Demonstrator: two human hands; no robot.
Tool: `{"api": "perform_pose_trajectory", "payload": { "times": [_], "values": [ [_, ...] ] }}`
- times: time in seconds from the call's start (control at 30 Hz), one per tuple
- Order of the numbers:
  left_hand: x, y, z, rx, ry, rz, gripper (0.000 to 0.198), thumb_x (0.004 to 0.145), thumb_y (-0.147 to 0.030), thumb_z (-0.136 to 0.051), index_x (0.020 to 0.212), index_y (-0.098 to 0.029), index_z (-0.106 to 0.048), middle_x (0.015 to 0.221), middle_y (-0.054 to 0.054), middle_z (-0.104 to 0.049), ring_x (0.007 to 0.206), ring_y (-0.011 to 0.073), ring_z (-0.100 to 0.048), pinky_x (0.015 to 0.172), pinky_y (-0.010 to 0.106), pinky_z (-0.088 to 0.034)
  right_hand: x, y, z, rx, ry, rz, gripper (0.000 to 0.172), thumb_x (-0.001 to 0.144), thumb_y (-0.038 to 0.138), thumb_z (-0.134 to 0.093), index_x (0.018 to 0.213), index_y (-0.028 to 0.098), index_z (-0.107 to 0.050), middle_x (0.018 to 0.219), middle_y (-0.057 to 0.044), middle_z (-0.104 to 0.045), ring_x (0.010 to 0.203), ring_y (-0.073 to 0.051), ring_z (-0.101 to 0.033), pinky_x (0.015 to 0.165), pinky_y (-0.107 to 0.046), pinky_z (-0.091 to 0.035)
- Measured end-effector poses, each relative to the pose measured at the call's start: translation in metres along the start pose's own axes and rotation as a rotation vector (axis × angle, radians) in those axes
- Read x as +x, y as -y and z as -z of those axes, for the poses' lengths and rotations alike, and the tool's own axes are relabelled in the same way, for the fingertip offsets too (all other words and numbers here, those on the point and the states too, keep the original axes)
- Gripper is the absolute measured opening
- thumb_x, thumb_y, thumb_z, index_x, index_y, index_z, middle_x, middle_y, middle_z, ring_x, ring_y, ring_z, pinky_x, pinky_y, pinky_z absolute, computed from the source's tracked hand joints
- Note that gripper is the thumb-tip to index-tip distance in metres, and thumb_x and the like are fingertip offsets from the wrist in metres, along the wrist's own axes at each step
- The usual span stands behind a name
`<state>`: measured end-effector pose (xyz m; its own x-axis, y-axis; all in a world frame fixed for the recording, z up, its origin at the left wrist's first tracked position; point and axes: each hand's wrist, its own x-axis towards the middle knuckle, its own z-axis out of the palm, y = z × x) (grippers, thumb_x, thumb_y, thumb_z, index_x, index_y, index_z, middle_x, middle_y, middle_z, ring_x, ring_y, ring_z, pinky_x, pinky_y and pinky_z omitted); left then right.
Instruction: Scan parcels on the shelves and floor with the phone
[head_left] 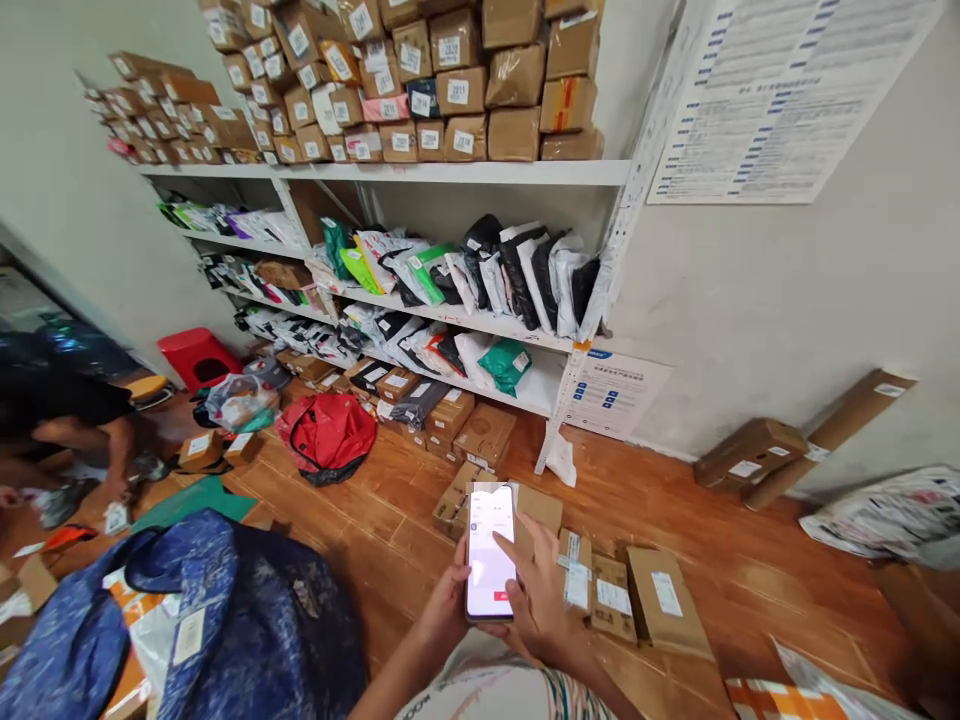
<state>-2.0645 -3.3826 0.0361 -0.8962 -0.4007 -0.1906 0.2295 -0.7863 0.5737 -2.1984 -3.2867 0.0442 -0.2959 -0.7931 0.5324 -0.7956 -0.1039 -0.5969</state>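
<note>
A smartphone with a bright, mostly white screen is held upright in front of my body. My left hand grips its left edge and lower side, thumb along the border. My right hand is at the phone's right side, its index finger over the screen and its thumb near the lower right edge. Whether the right hand's other fingers support the phone from behind is hidden. A small red button shows near the screen's bottom; the text is too small to read. Labelled cardboard boxes lie on the floor just right of my hands.
White shelving along the wall carries many boxes and bagged parcels. A large blue bag stands at lower left, a red bag beyond it. Another person crouches at far left. A long carton leans against the right wall.
</note>
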Motion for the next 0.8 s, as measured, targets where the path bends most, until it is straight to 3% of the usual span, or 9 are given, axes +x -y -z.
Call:
{"api": "perform_pose_trajectory", "payload": {
  "times": [0.1, 0.2, 0.33, 0.53, 0.8],
  "values": [
    [-0.009, -0.019, 0.008, 0.074, -0.106, -0.033, 0.076, 0.083, -0.027, -0.048, 0.151, -0.034, -0.015, 0.136, 0.012, -0.050, 0.095, 0.0307, -0.064, 0.049, 0.030, -0.056, 0.013, 0.009, -0.017, 0.007, -0.015, 0.058, 0.047, 0.099, 0.045, -0.026, 0.132, 0.028, -0.055, 0.155, -0.007, -0.018, 0.135, -0.037, -0.024, 0.104, -0.062, -0.022],
    [-0.018, -0.039, 0.021, 0.103, -0.138, -0.031, 0.078, 0.081, -0.026, -0.049, 0.151, -0.035, -0.016, 0.137, 0.011, -0.049, 0.096, 0.0312, -0.063, 0.054, 0.036, -0.058, 0.027, 0.018, -0.039, 0.005, -0.027, 0.105, 0.047, 0.098, 0.046, -0.027, 0.130, 0.028, -0.058, 0.155, -0.008, -0.019, 0.134, -0.037, -0.026, 0.104, -0.062, -0.022],
    [-0.029, -0.060, 0.044, 0.078, -0.153, -0.052, 0.081, 0.080, -0.028, -0.050, 0.151, -0.038, -0.012, 0.137, 0.010, -0.049, 0.094, 0.0307, -0.064, 0.054, 0.036, -0.057, 0.040, 0.030, -0.068, 0.004, 0.038, 0.099, 0.046, 0.099, 0.044, -0.028, 0.128, 0.029, -0.060, 0.156, -0.006, -0.016, 0.135, -0.037, -0.026, 0.106, -0.063, -0.020],
    [-0.039, -0.083, 0.077, 0.068, -0.150, -0.059, 0.079, 0.081, -0.027, -0.050, 0.150, -0.039, -0.014, 0.146, 0.009, -0.040, 0.101, 0.0320, -0.062, 0.057, 0.038, -0.059, 0.053, 0.043, -0.102, 0.206, -0.014, -0.162, 0.053, 0.099, 0.045, -0.030, 0.149, 0.026, -0.031, 0.150, -0.011, -0.029, 0.137, -0.031, -0.026, 0.109, -0.057, -0.026],
    [-0.015, -0.119, 0.104, 0.049, -0.172, -0.062, 0.077, 0.081, -0.031, -0.052, 0.150, -0.036, -0.017, 0.142, 0.010, -0.045, 0.096, 0.0301, -0.064, 0.058, 0.038, -0.059, 0.098, 0.028, -0.135, 0.113, 0.158, 0.040, 0.047, 0.097, 0.054, -0.029, 0.131, 0.036, -0.057, 0.155, -0.003, -0.018, 0.136, -0.037, -0.024, 0.108, -0.061, -0.020]
  ]
}}
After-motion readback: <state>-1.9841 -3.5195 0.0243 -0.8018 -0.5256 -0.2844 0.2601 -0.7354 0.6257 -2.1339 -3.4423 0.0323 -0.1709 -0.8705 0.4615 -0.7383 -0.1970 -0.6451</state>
